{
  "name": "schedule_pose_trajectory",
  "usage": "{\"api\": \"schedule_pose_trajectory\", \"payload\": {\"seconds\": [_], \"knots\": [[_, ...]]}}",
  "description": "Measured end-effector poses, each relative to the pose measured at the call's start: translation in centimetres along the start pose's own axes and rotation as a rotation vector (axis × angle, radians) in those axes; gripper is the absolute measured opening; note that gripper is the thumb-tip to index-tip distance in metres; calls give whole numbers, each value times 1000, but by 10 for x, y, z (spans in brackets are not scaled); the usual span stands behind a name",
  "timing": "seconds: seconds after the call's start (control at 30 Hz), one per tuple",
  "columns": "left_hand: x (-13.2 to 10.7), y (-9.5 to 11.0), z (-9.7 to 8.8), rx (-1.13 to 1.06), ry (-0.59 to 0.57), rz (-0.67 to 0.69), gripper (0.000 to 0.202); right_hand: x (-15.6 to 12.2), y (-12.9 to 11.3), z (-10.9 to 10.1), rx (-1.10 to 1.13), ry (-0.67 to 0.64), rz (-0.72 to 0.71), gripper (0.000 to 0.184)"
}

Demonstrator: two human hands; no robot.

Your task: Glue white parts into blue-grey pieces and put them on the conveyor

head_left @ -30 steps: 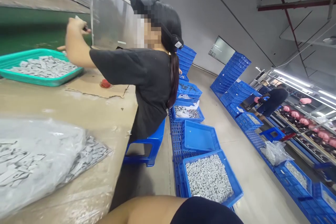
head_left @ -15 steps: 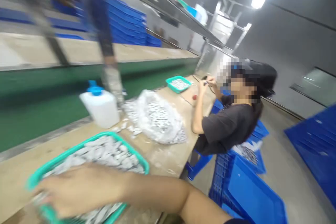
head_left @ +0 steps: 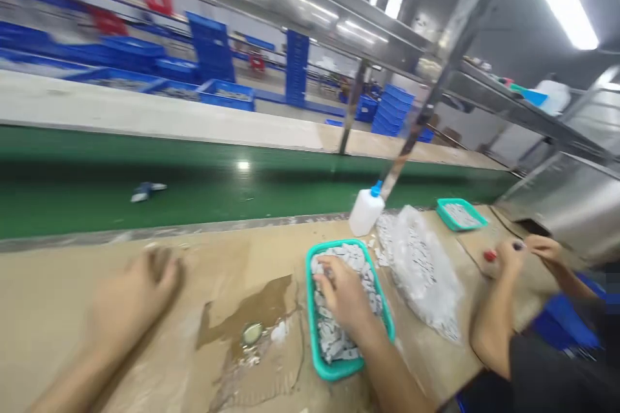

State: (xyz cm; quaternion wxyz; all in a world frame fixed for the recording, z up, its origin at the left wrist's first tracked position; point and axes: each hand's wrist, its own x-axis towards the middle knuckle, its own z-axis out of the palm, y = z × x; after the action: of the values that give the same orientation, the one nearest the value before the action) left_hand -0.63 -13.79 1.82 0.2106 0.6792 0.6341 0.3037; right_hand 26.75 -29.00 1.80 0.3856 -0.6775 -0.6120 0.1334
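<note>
My right hand (head_left: 345, 293) is over a green plastic basket (head_left: 334, 371) heaped with small white-and-grey pieces (head_left: 334, 339). Its thumb and fingers are curled together at the pieces. What lies between the fingertips is too small to make out. On the left, my left hand (head_left: 133, 297) hovers low over the brown table covering, or rests on it. Motion smears it and its fingers look bent, so I cannot see whether anything is in them. Between the hands lies a torn cardboard patch (head_left: 261, 374) with a small round pale object (head_left: 252, 333) on it.
A white bottle with a blue cap (head_left: 367, 211) stands behind the basket. To its right lies an open clear bag (head_left: 426, 277) of similar pieces. A co-worker's hands (head_left: 526, 251) are near another green basket (head_left: 460, 214). A green belt (head_left: 271, 181) runs behind the table.
The view has swung left, bringing my left hand and the cardboard patch into sight. My right hand has moved from the basket's near-left corner to over the pieces.
</note>
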Motion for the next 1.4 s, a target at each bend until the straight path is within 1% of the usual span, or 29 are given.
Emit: {"api": "schedule_pose_trajectory", "payload": {"seconds": [0.03, 0.07, 0.1, 0.13, 0.2, 0.27, 0.37, 0.5, 0.7, 0.77, 0.87, 0.9, 0.97, 1.03, 1.07, 1.13, 1.23, 1.3, 1.4], "knots": [[3, -10, 3, 139, 22, 2, 26, -1, 1, 1, 25, -2, -10, 28], [5, -19, 7, 215, 23, 97, 27, -3, 3, 3, 53, -12, -20, 28], [7, -27, 10, 248, 53, 163, 29, -4, 5, 4, 90, -24, -18, 29], [9, -34, 13, 264, 77, 202, 32, -4, 8, 5, 174, -31, 37, 30], [12, -45, 19, 299, 120, 184, 37, -4, 13, 5, 326, -81, 172, 36], [13, -51, 22, 316, 126, 179, 39, -4, 14, 4, 439, -76, 267, 44], [12, -52, 24, 314, 109, 184, 41, -3, 9, -5, 537, -63, 316, 48], [12, -51, 24, 308, 71, 179, 47, 1, 2, -15, 588, -59, 326, 42], [14, -47, 24, 370, 37, 152, 53, 5, 5, -17, 801, -63, 429, 30], [13, -46, 23, 374, 41, 150, 53, 4, 3, -18, 854, -68, 450, 29], [12, -45, 23, 386, 48, 149, 54, 4, -1, -21, 900, -79, 503, 32], [12, -46, 23, 391, 49, 144, 54, 4, -3, -21, 899, -87, 519, 34], [13, -47, 24, 396, 52, 132, 54, 4, -5, -22, 865, -114, 532, 45], [14, -49, 26, 388, 63, 134, 53, 5, -9, -22, 795, -153, 512, 51], [15, -50, 26, 380, 73, 142, 51, 4, -12, -20, 750, -173, 485, 48], [15, -51, 28, 365, 93, 155, 48, 3, -21, -15, 647, -188, 397, 36], [14, -51, 28, 353, 100, 149, 47, 0, -35, -2, 492, -190, 252, 21], [12, -50, 28, 344, 93, 138, 46, -4, -43, 9, 368, -212, 181, 16], [10, -49, 28, 326, 97, 134, 44, -9, -48, 25, 154, -222, 87, 16]]}}
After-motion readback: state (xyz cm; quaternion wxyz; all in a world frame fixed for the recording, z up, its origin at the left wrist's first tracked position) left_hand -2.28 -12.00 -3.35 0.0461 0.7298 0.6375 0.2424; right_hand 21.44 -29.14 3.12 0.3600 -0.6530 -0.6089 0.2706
